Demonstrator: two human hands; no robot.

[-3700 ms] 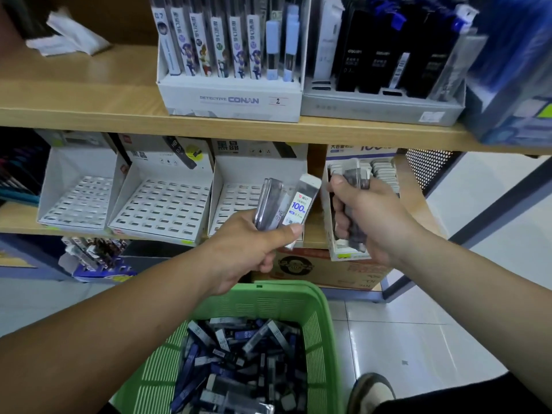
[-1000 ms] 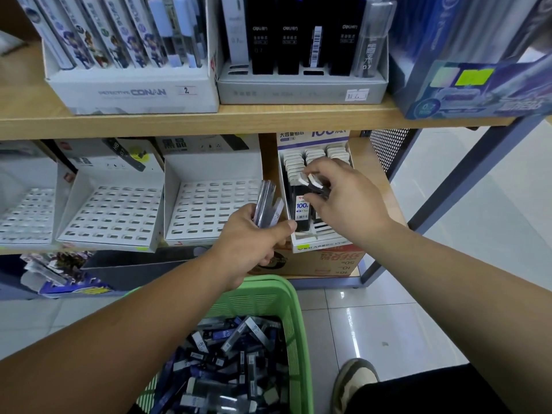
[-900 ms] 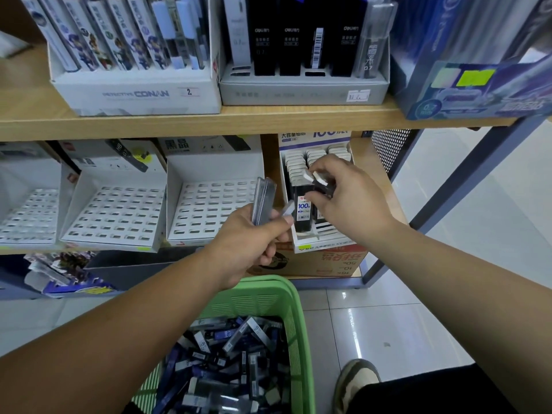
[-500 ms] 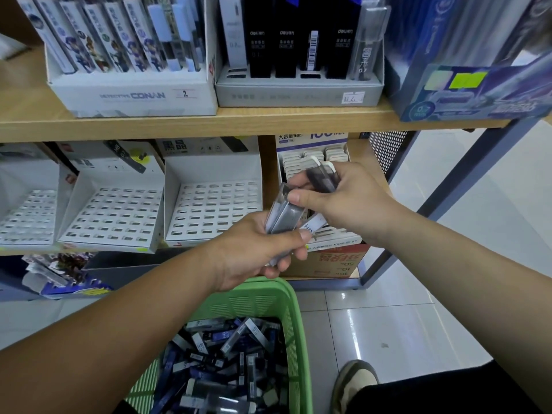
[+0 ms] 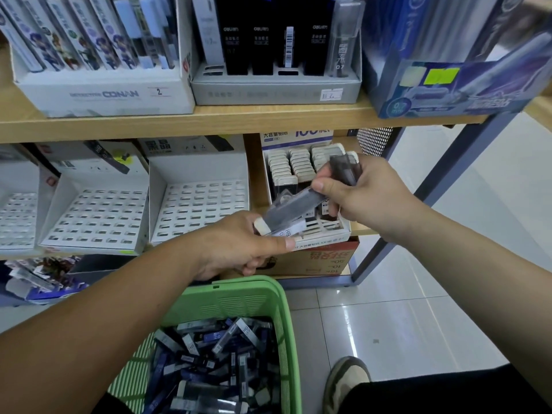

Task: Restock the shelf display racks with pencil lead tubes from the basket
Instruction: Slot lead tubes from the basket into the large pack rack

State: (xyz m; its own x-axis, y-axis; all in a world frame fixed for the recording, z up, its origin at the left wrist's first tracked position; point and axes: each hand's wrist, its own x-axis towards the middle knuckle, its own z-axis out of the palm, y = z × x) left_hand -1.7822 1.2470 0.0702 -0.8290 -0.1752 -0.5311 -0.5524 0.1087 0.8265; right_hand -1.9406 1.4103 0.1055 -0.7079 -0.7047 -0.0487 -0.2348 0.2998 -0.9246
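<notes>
My left hand point(image 5: 239, 243) grips a small bunch of dark pencil lead tubes point(image 5: 286, 212) with white caps, held out in front of the lower shelf. My right hand point(image 5: 367, 198) pinches the upper end of one of those tubes with thumb and finger and also holds another dark tube point(image 5: 343, 170) in its fingers. Behind both hands stands the partly filled white display rack point(image 5: 328, 237) with rows of white-capped tubes. The green basket point(image 5: 277, 297) below holds several loose tubes.
Three empty white slotted racks point(image 5: 197, 204) line the lower shelf to the left. The upper wooden shelf point(image 5: 239, 118) carries boxes of pens and leads. A blue metal post point(image 5: 418, 198) and tiled floor lie to the right; my shoe point(image 5: 343, 380) is beside the basket.
My right hand left the rack with a tube and came to the bunch in my left hand. It now pinches a tube there, and my left hand has tilted the bunch toward it.
</notes>
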